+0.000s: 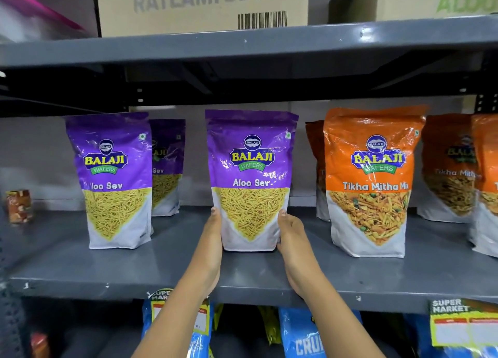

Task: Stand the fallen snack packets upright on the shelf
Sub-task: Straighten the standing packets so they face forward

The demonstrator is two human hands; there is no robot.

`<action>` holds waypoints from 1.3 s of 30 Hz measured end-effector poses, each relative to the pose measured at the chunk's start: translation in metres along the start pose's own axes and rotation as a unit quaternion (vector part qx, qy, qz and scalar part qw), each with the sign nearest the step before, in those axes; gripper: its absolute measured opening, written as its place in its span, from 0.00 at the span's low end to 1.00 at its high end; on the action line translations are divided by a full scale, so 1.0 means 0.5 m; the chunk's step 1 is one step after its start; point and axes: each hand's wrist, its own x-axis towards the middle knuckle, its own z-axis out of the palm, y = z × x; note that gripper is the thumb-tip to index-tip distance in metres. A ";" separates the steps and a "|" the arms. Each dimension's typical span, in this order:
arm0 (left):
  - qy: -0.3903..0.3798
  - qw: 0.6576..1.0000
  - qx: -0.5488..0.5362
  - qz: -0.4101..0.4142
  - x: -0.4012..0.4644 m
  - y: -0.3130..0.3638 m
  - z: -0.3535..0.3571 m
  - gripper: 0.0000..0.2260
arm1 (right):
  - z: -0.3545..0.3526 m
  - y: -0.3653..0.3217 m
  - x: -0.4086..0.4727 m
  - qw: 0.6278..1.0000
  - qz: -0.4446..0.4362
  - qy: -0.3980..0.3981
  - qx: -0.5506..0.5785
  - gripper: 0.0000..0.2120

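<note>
Centre of frame: purple Aloo Sev packet (250,180) upright on grey shelf (172,263). Left hand (213,239), right hand (292,236) clasp lower sides, fingers pressed together. Risk: uneven release tips packet forward.

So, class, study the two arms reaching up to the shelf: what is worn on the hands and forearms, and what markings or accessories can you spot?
Nothing is worn. The left hand and right hand are bare, without gloves or visible rings. Both forearms are bare down to the frame's bottom edge: no sleeves, watch, bracelets or markings show. The nails look short and unpainted.
</note>
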 end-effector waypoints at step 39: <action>0.123 0.980 0.082 0.132 0.173 0.267 0.426 0.16 | -0.504 -0.113 0.121 0.983 -0.047 0.177 -0.006 0.09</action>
